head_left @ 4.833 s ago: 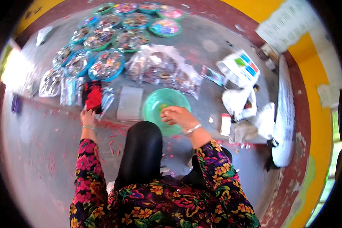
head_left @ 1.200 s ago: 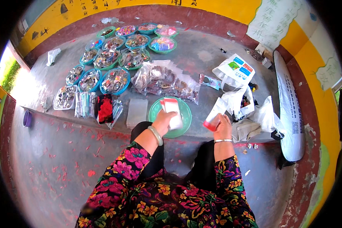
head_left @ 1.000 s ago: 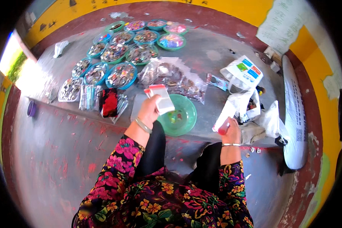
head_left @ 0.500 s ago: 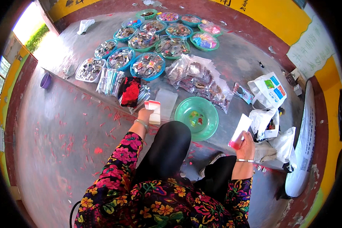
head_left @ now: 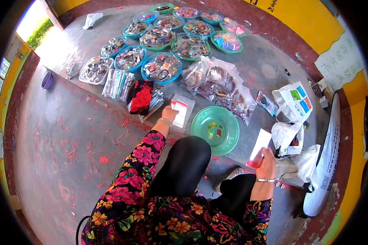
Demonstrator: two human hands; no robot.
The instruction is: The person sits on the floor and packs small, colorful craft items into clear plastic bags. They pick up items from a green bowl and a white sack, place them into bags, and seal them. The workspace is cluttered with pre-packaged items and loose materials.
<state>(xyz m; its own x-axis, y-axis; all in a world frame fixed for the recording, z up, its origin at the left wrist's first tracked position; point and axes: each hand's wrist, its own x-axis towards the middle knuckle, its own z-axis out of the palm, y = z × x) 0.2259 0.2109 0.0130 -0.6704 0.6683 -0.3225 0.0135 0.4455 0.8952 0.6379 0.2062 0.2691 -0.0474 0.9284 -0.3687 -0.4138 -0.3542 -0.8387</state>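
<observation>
My left hand [head_left: 170,114] pinches a small stack of white cards with red ends [head_left: 180,112]. The stack is over a flat sheaf of clear plastic bags [head_left: 189,105], and I cannot tell whether it touches them. On the right, my right hand [head_left: 266,164] grips a white card with a red lower end [head_left: 261,148], which looks to be in a clear sleeve. Between both hands sits a green plastic basin [head_left: 232,141] with several small coloured pieces [head_left: 214,130] at its bottom. Just left of the bags lies a red and black pouch [head_left: 141,98].
Basins of bagged trinkets [head_left: 161,68] crowd the floor ahead, beside packs of bagged beads [head_left: 223,83] and bundled pens [head_left: 117,84]. White plastic bags [head_left: 291,102] stand at right, near a long silvery roll [head_left: 324,175]. A purple bucket [head_left: 47,81] is far left; red scraps dot the floor.
My left hand has moved forward and right with the white and red cards, from beside the clear bags to above them. The right hand still holds its card, nearly in place.
</observation>
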